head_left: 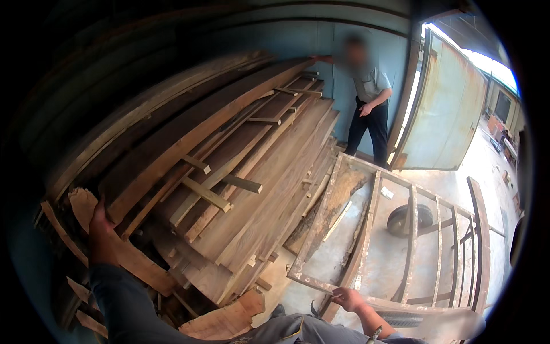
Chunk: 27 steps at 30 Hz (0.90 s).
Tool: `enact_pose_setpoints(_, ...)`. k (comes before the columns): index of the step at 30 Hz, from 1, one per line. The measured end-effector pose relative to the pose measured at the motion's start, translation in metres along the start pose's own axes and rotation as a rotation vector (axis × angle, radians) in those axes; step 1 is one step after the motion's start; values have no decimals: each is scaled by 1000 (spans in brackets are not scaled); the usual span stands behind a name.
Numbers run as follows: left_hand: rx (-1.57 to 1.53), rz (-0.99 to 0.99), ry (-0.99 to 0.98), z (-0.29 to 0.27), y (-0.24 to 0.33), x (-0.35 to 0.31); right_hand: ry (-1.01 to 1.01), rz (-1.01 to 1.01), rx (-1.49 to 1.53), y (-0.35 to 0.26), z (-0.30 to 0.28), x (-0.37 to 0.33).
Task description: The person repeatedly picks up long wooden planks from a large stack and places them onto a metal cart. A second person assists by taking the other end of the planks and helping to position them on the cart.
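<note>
The left hand (101, 225) lies against the near end of a long plank (195, 127), at the left; I cannot tell whether its fingers close around it. The right hand (349, 299) pinches the near rail of a slatted frame (409, 252) at the right. The plank runs to the far end, where a co-worker's hand (314, 58) touches it. Right of the plank, short sticks (207, 195) lie across stacked boards (269, 200); a tyre (423, 221) shows through the frame.
</note>
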<state>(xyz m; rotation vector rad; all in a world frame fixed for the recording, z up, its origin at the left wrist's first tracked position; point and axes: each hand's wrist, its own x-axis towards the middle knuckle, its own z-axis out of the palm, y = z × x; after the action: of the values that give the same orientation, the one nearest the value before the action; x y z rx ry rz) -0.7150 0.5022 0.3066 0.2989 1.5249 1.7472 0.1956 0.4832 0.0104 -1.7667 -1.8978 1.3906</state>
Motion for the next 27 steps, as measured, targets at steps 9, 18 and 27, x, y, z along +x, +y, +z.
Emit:
enact_pose_setpoints(9,114,-78,-15,1,-1,-21,107,18,31,22,-65,-14)
enact_pose_setpoints(18,113,-58,26,28,-17,-87,109,-35,298,-6,-112,-11)
enact_pose_setpoints(27,46,-2,19,58,-122,-253,-242,-418,517,-193,-5,38)
